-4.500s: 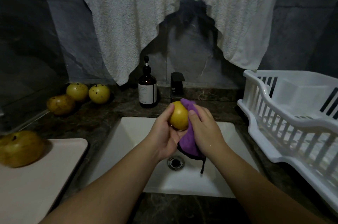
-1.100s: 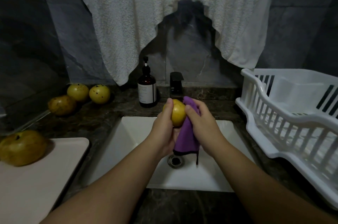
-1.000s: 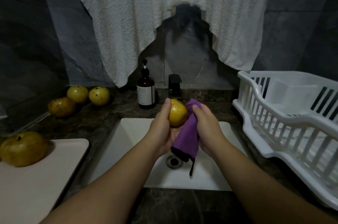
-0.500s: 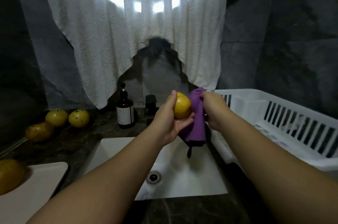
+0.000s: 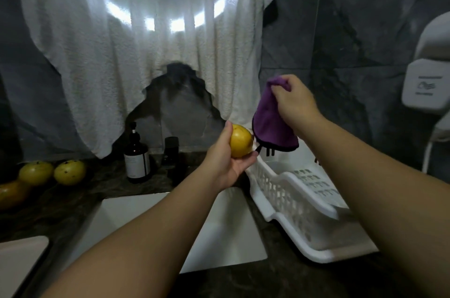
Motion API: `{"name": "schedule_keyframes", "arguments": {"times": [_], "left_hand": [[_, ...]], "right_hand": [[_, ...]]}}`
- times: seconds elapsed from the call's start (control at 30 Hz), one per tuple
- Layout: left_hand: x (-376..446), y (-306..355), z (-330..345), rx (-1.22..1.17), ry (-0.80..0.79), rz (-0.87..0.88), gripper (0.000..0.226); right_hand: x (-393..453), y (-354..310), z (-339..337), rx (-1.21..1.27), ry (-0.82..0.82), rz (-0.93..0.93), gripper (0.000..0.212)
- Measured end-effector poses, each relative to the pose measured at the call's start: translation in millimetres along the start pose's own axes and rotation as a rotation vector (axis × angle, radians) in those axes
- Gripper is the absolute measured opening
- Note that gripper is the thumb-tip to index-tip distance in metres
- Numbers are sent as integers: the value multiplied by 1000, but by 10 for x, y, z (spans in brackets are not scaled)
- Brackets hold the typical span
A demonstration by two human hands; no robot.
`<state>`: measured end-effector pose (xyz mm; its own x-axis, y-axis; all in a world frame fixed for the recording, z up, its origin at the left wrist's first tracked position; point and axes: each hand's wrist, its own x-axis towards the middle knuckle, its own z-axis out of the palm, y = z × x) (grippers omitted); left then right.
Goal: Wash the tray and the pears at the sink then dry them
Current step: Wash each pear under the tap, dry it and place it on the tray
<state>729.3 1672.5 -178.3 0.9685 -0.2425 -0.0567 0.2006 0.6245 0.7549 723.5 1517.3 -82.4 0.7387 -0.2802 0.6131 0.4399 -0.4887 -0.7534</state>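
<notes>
Pear (image 5: 240, 141) sits cupped in your left hand (image 5: 227, 161), fingers curled under it, thumb on top. Just beyond those fingertips hangs the purple cloth (image 5: 274, 124), pinched in your right hand (image 5: 293, 100) above what looks like a white dish rack (image 5: 295, 202).

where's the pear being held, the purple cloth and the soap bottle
pear (image 5: 241, 141), head view, on its yellow front face
purple cloth (image 5: 270, 124), head view, on the hanging middle fold
soap bottle (image 5: 136, 160), head view, on its dark body above the label
</notes>
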Motion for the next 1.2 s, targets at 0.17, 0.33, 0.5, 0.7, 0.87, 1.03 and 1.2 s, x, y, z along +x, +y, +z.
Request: {"name": "schedule_keyframes", "arguments": {"times": [0.17, 0.33, 0.5, 0.7, 0.87, 1.03, 1.2], "left_hand": [[-23, -159, -111, 30, 13, -98, 65], [-128, -230, -395, -3, 78, -192, 70], [-251, -117, -533, 81, 128, -201, 88], [-477, 78, -674, 129, 141, -175, 84], [-685, 165, -870, 177, 162, -185, 88], [-955, 352, -1161, 152, 199, -179, 85], [-1303, 624, -1509, 78, 220, -148, 77]], "right_hand": [[-239, 385, 7, -608, -603, -177, 11], [-378, 428, -37, -765, -916, -129, 14], [-438, 347, 99, -928, -1050, -128, 9], [-644, 282, 218, -1069, -1199, -157, 13], [-756, 70, 304, -1121, -1126, -132, 44], [-985, -118, 849, -466, -938, -89, 85], [-1470, -226, 1544, 3, -970, 120, 96]]}}
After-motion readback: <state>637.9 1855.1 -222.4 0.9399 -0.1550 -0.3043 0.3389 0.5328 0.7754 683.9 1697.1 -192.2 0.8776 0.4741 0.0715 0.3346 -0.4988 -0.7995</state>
